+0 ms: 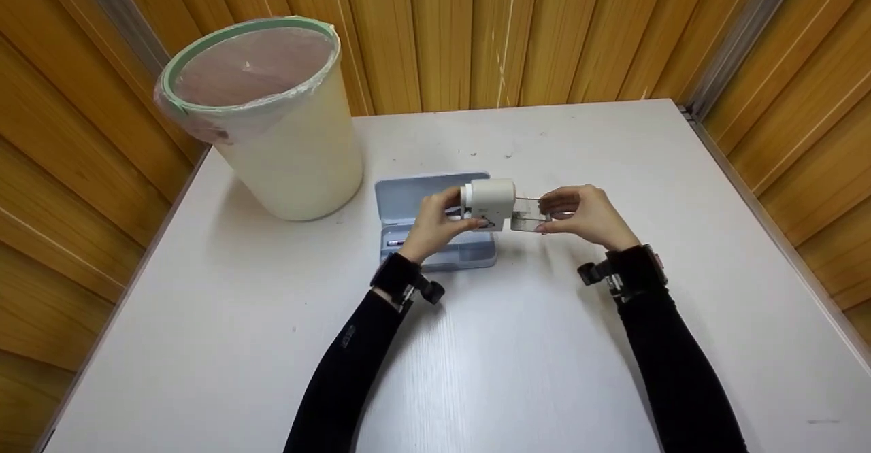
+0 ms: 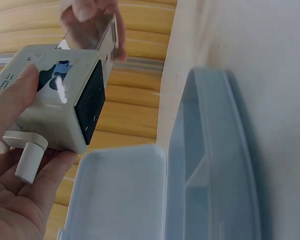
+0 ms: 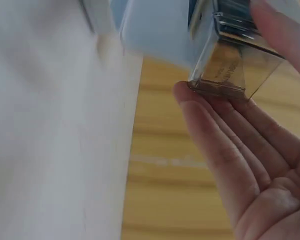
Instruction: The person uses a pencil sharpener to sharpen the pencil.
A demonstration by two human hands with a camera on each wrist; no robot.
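My left hand point(image 1: 442, 220) grips a white boxy device point(image 1: 491, 203) with a small crank, held just above an open blue case point(image 1: 408, 201). A clear plastic drawer point(image 1: 527, 213) sticks out of the device's right side, and my right hand point(image 1: 578, 213) pinches it between thumb and fingers. The left wrist view shows the device point(image 2: 60, 95) in my left hand point(image 2: 15, 200), with the drawer point(image 2: 92, 35) beyond it and the case point(image 2: 210, 165) below. In the right wrist view the drawer point(image 3: 235, 70) rests on my right hand's fingers point(image 3: 225, 145).
A cream waste bin point(image 1: 272, 113) with a green rim and plastic liner stands at the table's back left. The white table point(image 1: 517, 344) is walled by wooden panels on three sides. A pen point(image 1: 395, 243) lies in the case.
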